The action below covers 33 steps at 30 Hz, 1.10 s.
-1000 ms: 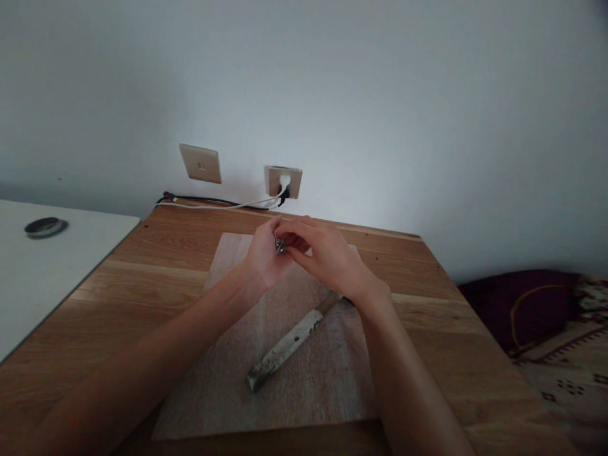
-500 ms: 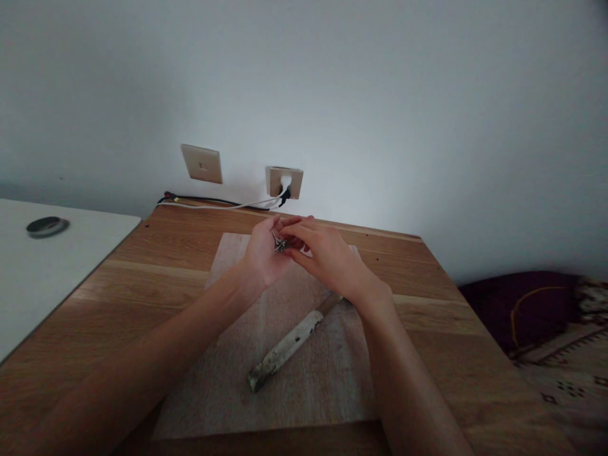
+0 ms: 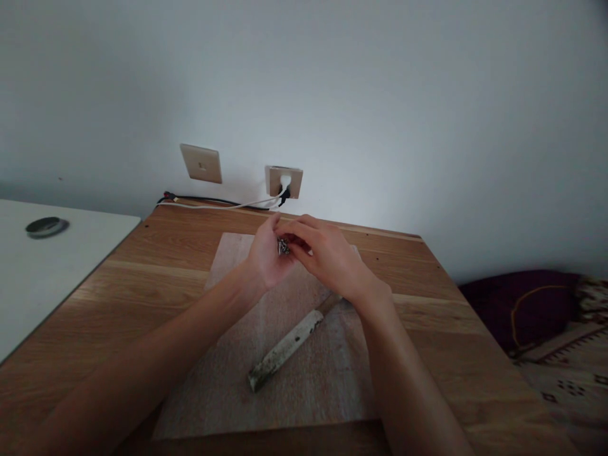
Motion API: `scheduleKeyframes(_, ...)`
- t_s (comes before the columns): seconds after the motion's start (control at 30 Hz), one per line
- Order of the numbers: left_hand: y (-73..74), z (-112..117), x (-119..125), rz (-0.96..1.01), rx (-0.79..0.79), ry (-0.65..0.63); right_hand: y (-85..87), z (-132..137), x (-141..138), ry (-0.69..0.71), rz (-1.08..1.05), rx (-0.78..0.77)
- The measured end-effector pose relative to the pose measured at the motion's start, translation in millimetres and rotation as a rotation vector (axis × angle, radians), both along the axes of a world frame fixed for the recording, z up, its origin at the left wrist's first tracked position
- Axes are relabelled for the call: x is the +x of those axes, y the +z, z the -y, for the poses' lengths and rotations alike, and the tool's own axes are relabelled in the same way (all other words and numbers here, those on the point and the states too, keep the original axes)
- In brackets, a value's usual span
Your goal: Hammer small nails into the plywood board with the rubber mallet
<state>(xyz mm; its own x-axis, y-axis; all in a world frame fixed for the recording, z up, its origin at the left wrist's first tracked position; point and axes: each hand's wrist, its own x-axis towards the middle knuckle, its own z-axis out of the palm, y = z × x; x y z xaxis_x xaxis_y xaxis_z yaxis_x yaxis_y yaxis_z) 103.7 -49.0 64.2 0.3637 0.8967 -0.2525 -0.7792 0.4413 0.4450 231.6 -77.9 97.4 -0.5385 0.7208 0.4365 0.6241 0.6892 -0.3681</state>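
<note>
Small silvery metal screws (image 3: 284, 246) lie bunched in the cupped palm of my left hand (image 3: 267, 256). From the right, my right hand (image 3: 327, 253) reaches over that palm, its thumb and fingertips bent in at the screws. What exactly its fingertips pinch is partly hidden. Below the hands, a knife-like tool (image 3: 286, 347) with a stained, whitish handle lies slantwise on a thin pale wooden board (image 3: 228, 386). My right wrist covers the tool's far end. Neither hand touches the board.
The board rests on a wooden table (image 3: 156, 278) against the wall. A socket (image 3: 297, 182) with plugged-in cables (image 3: 213, 206) sits behind, beside another wall plate (image 3: 201, 163). At left, a white surface (image 3: 61, 272) bears a round dark object (image 3: 46, 227). Purple cloth (image 3: 489, 310) lies at right.
My right fingers have curled in closer over the left palm, and the screws there have shifted into a tighter bunch. The tool and board stay put.
</note>
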Motion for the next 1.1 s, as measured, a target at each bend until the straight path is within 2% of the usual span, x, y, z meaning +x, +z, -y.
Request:
scheduleKeyframes(0.17, 5.6, -9.0, -6.9, -0.057, -0.033, 0.076, 10.6, 6.7, 6.3, -0.023, -0.096, 0.136)
scheduleKeyframes(0.37, 19.4, -32.0, -47.4, -0.074, -0.001, 0.147, 23.6, 16.2, 10.7, -0.084, -0.186, 0.243)
scheduleKeyframes(0.43, 19.5, -34.1, -52.8, -0.143, 0.017, 0.122, 26.8, 18.7, 12.4, -0.095, -0.183, 0.251)
scheduleKeyframes(0.53, 10.7, -30.6, -49.7, -0.354, 0.095, 0.015, 32.3, 23.9, 15.6, -0.102, -0.170, 0.262)
scheduleKeyframes(0.6, -0.4, -23.8, -45.0, -0.629, 0.247, -0.083, 37.6, 29.8, 17.7, -0.105, -0.172, 0.281)
scheduleKeyframes(0.7, -21.0, -8.2, -41.2, -1.174, 0.631, -0.207, 48.9, 43.4, 20.6, -0.114, -0.185, 0.315)
scheduleKeyframes(0.87, -47.8, 19.0, -44.7, -1.781, 1.083, -0.384, 65.8, 67.3, 24.8, -0.124, -0.191, 0.324)
scheduleKeyframes(0.97, -55.8, 27.6, -44.9, -1.953, 1.245, -0.477, 62.2, 73.0, 29.4, -0.126, -0.181, 0.254)
scheduleKeyframes(1.1, -64.5, 30.8, -38.2, -1.978, 1.451, -0.431, 34.9, 75.3, 44.2, -0.117, -0.067, 0.156)
